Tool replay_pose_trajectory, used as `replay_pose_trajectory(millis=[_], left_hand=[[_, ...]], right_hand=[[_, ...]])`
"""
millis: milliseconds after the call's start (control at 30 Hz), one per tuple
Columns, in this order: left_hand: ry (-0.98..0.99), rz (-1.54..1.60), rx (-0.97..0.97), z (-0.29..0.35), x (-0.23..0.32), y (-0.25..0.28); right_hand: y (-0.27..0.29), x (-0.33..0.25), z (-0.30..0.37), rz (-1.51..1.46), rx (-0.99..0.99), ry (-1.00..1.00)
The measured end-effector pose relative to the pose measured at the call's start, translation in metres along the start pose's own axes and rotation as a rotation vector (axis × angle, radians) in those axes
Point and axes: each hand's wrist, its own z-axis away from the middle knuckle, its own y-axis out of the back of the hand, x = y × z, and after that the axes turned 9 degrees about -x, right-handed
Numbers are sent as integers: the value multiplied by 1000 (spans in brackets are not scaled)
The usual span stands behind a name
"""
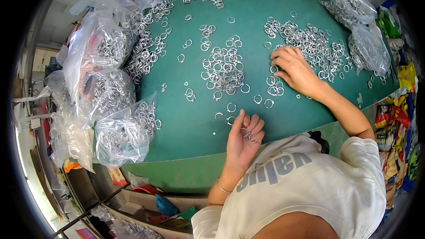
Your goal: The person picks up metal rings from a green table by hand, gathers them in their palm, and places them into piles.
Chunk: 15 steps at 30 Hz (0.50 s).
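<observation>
My left hand (245, 139) is turned palm up near the table's front edge, its fingers curled round several silver metal rings (249, 137). Close to its thumb tip lies a loose ring (230, 120) on the green table. Farther right, my right hand (294, 67) is palm down, thumb and fingers closing on a ring (274, 69) at the left side of a large ring pile (312, 43). Just below those fingertips is a small cluster of rings (275, 89). Another heap of rings (225, 70) sits mid-table, left of the right hand.
Clear plastic bags full of rings (124, 137) line the table's left edge, beside a long spread of loose rings (144, 46). More filled bags (369, 46) stand at the right. Scattered rings lie across the green tabletop (186, 128). Below the front edge is an open drawer (195, 202).
</observation>
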Motion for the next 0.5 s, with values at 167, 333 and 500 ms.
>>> replay_pose_trajectory(millis=[167,333,500], left_hand=[[35,-423,743,-21,-14,-46],[57,-389,713,-21,-15,-43],[142,-262,539,-4,-6,-35]], right_hand=[[23,-27,-1,-598,-204,29],[10,-44,-17,-469,-211,169],[-22,-46,-30,-204,-108,229]])
